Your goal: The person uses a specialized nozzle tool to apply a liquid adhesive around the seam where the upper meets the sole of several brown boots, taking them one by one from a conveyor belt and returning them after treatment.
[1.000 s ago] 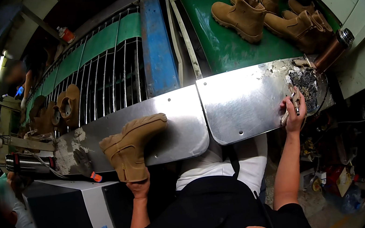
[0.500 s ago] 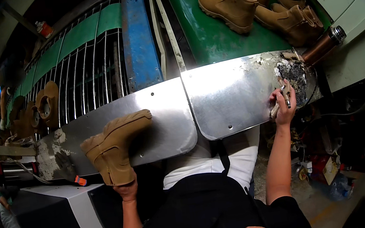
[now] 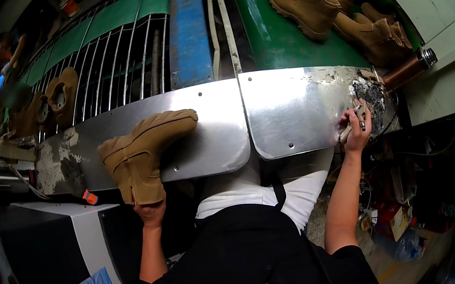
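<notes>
A tan boot (image 3: pixel 151 144) lies tipped over the left metal plate (image 3: pixel 213 144), its sole turned away from me and its toe to the right. My left hand (image 3: pixel 152 213) is closed around the open top of its shaft, and part of the fingers is hidden there. At the right end of the other metal plate (image 3: pixel 293 111), my right hand (image 3: pixel 357 133) grips a small metallic tool (image 3: pixel 360 111) whose exact kind I cannot make out. That hand is beside a patch of dark, crusty residue (image 3: pixel 370 94).
Several tan boots (image 3: pixel 308 9) stand on the green belt (image 3: pixel 258 31) at far right. More boots (image 3: pixel 63 96) are by the wire rack (image 3: pixel 111 71). A brown flask (image 3: pixel 411 69) lies at right; a dark tool with an orange end (image 3: pixel 90 196) rests at left. People are at far left.
The whole view has shifted, so the plates and rack appear higher and farther right. Both hands keep their holds, and the boot stays over the left plate in much the same pose.
</notes>
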`<state>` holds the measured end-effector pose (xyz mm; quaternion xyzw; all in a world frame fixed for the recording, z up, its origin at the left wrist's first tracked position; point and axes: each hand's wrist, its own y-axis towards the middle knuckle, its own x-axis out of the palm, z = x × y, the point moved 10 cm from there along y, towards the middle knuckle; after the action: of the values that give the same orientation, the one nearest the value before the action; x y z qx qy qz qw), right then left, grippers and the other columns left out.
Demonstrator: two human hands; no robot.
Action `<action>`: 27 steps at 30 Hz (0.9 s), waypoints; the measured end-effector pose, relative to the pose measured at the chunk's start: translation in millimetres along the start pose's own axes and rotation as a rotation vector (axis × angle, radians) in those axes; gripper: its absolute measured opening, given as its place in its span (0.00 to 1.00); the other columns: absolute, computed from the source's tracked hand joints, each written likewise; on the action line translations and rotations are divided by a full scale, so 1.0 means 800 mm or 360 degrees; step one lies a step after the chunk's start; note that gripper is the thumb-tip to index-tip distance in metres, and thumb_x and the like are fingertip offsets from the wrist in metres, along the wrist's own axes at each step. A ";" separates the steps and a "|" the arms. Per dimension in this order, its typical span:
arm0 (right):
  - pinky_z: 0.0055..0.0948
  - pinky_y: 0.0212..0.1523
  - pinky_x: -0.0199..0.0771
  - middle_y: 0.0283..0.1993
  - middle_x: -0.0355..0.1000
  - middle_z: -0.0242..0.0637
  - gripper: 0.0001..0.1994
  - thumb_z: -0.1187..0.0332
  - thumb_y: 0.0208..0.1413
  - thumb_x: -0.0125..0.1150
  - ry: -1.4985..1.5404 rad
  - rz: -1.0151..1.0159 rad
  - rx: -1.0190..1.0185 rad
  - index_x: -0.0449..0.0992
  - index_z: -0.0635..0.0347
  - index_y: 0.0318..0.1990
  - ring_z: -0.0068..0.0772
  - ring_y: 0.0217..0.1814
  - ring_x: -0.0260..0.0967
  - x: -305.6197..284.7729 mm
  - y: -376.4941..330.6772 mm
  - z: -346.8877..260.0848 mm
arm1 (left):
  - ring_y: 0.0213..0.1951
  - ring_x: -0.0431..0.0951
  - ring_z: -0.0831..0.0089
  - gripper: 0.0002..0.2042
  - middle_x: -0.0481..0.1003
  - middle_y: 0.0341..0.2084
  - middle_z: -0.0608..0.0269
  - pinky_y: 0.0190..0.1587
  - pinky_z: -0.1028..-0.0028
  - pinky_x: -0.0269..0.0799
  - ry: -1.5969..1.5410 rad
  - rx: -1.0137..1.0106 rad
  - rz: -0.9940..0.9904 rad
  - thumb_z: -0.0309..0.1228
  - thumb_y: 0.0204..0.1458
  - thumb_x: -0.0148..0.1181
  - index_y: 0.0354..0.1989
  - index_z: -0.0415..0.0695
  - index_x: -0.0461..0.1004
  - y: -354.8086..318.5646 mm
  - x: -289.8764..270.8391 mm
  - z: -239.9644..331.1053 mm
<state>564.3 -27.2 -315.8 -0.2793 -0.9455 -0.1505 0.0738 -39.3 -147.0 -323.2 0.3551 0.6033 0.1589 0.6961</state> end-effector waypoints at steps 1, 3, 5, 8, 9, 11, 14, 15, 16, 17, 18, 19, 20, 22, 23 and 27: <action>0.26 0.35 0.72 0.35 0.69 0.35 0.24 0.75 0.57 0.56 0.0031 -0.0002 0.0022 0.62 0.67 0.61 0.25 0.32 0.66 0.001 0.000 0.001 | 0.50 0.76 0.49 0.38 0.69 0.50 0.45 0.52 0.59 0.73 0.0011 0.0001 -0.0063 0.29 0.40 0.77 0.55 0.34 0.55 -0.004 0.005 -0.004; 0.26 0.34 0.72 0.35 0.69 0.35 0.24 0.75 0.58 0.56 0.0034 0.0004 0.0027 0.62 0.65 0.62 0.25 0.32 0.66 -0.001 0.000 0.001 | 0.48 0.77 0.49 0.34 0.73 0.48 0.46 0.52 0.58 0.72 -0.0109 -0.0081 0.0078 0.28 0.41 0.76 0.55 0.35 0.62 0.008 -0.006 -0.001; 0.26 0.34 0.72 0.35 0.69 0.35 0.24 0.75 0.58 0.56 0.0051 0.0006 0.0056 0.62 0.64 0.62 0.25 0.32 0.66 0.000 -0.001 0.002 | 0.47 0.77 0.49 0.35 0.73 0.47 0.46 0.52 0.57 0.72 -0.0161 -0.0140 0.0204 0.29 0.41 0.76 0.57 0.34 0.62 0.013 -0.017 0.002; 0.26 0.34 0.72 0.35 0.69 0.35 0.24 0.74 0.58 0.55 0.0058 -0.0002 0.0053 0.62 0.63 0.63 0.25 0.33 0.66 -0.001 0.000 0.002 | 0.48 0.76 0.46 0.46 0.70 0.48 0.44 0.52 0.55 0.72 0.0151 -0.0017 -0.0113 0.33 0.41 0.77 0.62 0.30 0.49 0.017 0.000 0.008; 0.26 0.34 0.72 0.35 0.69 0.35 0.24 0.73 0.58 0.55 0.0055 0.0001 0.0052 0.62 0.63 0.63 0.25 0.34 0.66 0.000 0.000 -0.001 | 0.48 0.76 0.45 0.49 0.68 0.48 0.43 0.52 0.54 0.72 0.0232 0.0000 -0.0239 0.34 0.41 0.77 0.63 0.29 0.46 0.017 0.008 0.007; 0.26 0.35 0.71 0.36 0.69 0.36 0.24 0.73 0.58 0.55 0.0016 -0.0006 0.0022 0.62 0.64 0.62 0.26 0.34 0.66 -0.001 -0.001 -0.003 | 0.45 0.76 0.44 0.48 0.69 0.47 0.42 0.52 0.55 0.73 0.0322 0.0055 -0.0068 0.35 0.41 0.77 0.62 0.27 0.47 0.016 -0.001 0.014; 0.26 0.36 0.71 0.36 0.70 0.36 0.24 0.74 0.58 0.54 -0.0004 0.0005 -0.0021 0.62 0.66 0.62 0.26 0.35 0.66 -0.003 -0.002 -0.002 | 0.43 0.77 0.42 0.50 0.68 0.46 0.41 0.51 0.56 0.73 0.0407 0.0158 0.0195 0.38 0.41 0.77 0.62 0.25 0.45 0.001 -0.006 0.019; 0.26 0.36 0.71 0.36 0.70 0.36 0.24 0.74 0.58 0.54 -0.0013 0.0007 -0.0035 0.62 0.67 0.62 0.26 0.35 0.66 -0.001 -0.001 -0.003 | 0.43 0.77 0.42 0.50 0.68 0.46 0.41 0.51 0.56 0.73 0.0392 0.0187 0.0180 0.38 0.41 0.77 0.62 0.25 0.46 -0.002 -0.006 0.016; 0.26 0.37 0.71 0.36 0.70 0.36 0.24 0.74 0.58 0.54 -0.0021 0.0009 -0.0048 0.62 0.68 0.62 0.26 0.35 0.66 0.001 -0.001 -0.005 | 0.43 0.77 0.42 0.50 0.68 0.46 0.41 0.52 0.56 0.73 0.0376 0.0213 0.0168 0.39 0.41 0.77 0.62 0.25 0.46 -0.006 -0.005 0.015; 0.26 0.37 0.71 0.36 0.70 0.36 0.24 0.74 0.58 0.54 -0.0023 0.0030 -0.0039 0.62 0.68 0.62 0.26 0.35 0.66 -0.001 -0.004 -0.004 | 0.44 0.77 0.43 0.48 0.69 0.47 0.41 0.52 0.56 0.73 0.0315 0.0234 0.0048 0.38 0.41 0.77 0.62 0.26 0.49 0.016 -0.008 0.024; 0.26 0.37 0.71 0.36 0.70 0.36 0.24 0.75 0.58 0.54 -0.0019 0.0040 -0.0034 0.61 0.68 0.62 0.26 0.35 0.66 -0.001 -0.003 -0.004 | 0.44 0.77 0.43 0.45 0.69 0.48 0.41 0.53 0.56 0.72 0.0234 0.0200 -0.0061 0.38 0.41 0.76 0.61 0.27 0.53 0.023 -0.009 0.022; 0.26 0.37 0.71 0.36 0.70 0.37 0.24 0.75 0.58 0.54 -0.0016 0.0050 -0.0027 0.61 0.68 0.62 0.26 0.35 0.66 -0.002 -0.003 -0.003 | 0.45 0.77 0.44 0.43 0.69 0.49 0.41 0.54 0.56 0.71 0.0156 0.0167 -0.0170 0.38 0.41 0.76 0.60 0.28 0.56 0.029 -0.010 0.019; 0.26 0.37 0.71 0.36 0.70 0.37 0.24 0.75 0.58 0.53 0.0006 0.0036 -0.0024 0.61 0.68 0.63 0.26 0.35 0.66 -0.002 -0.002 -0.001 | 0.45 0.77 0.44 0.40 0.70 0.50 0.41 0.55 0.57 0.71 0.0050 0.0084 -0.0268 0.37 0.41 0.76 0.59 0.30 0.60 0.031 -0.009 0.013; 0.26 0.38 0.71 0.36 0.69 0.36 0.24 0.76 0.58 0.53 0.0048 0.0031 -0.0003 0.60 0.69 0.63 0.26 0.35 0.66 -0.004 -0.001 0.002 | 0.48 0.76 0.47 0.35 0.71 0.51 0.43 0.55 0.59 0.70 -0.0189 -0.0161 -0.0499 0.36 0.41 0.76 0.56 0.34 0.66 0.036 -0.005 -0.003; 0.26 0.38 0.71 0.36 0.69 0.36 0.24 0.76 0.59 0.53 0.0065 0.0025 0.0018 0.60 0.69 0.63 0.26 0.35 0.66 -0.005 -0.002 0.004 | 0.51 0.75 0.49 0.32 0.72 0.51 0.45 0.55 0.61 0.70 -0.0322 -0.0330 -0.0639 0.35 0.41 0.75 0.55 0.37 0.69 0.050 -0.014 -0.001; 0.27 0.40 0.70 0.36 0.69 0.37 0.25 0.75 0.59 0.52 0.0012 0.0009 -0.0004 0.59 0.69 0.64 0.28 0.36 0.65 -0.010 -0.004 -0.003 | 0.50 0.77 0.55 0.29 0.76 0.48 0.48 0.52 0.67 0.73 -0.0543 -0.0339 -0.1744 0.35 0.43 0.74 0.54 0.41 0.72 0.094 -0.039 0.031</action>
<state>569.4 -34.9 -316.1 -0.2814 -0.9442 -0.1525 0.0776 -7.1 -122.3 -248.8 -0.0602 0.5590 -0.2239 0.7961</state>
